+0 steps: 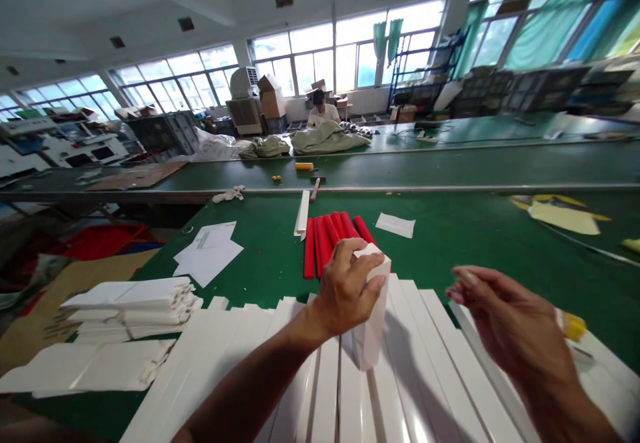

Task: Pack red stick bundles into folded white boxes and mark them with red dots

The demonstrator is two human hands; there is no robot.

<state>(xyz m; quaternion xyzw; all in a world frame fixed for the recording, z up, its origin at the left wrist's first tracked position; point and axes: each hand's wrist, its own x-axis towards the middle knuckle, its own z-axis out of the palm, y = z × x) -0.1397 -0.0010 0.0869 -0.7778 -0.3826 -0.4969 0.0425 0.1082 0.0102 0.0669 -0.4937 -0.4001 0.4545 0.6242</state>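
Observation:
My left hand (347, 288) is closed round the top of a tall white cardboard box (371, 323), which stands upright on a row of flat white box blanks (430, 363) on the green table (465, 236). My right hand (505, 319) hovers to the right of the box with its fingers apart, holding nothing I can see. A yellow object (573, 326) shows just behind that hand. Several red sticks (330, 237) lie side by side right behind the box.
A stack of folded white blanks (133, 303) lies at the left, loose white sheets (207, 253) beyond it. A white strip (302, 215) and a paper slip (395, 225) lie near the sticks. Yellow cutouts (563, 215) sit at the right. A person (323, 111) works at a far table.

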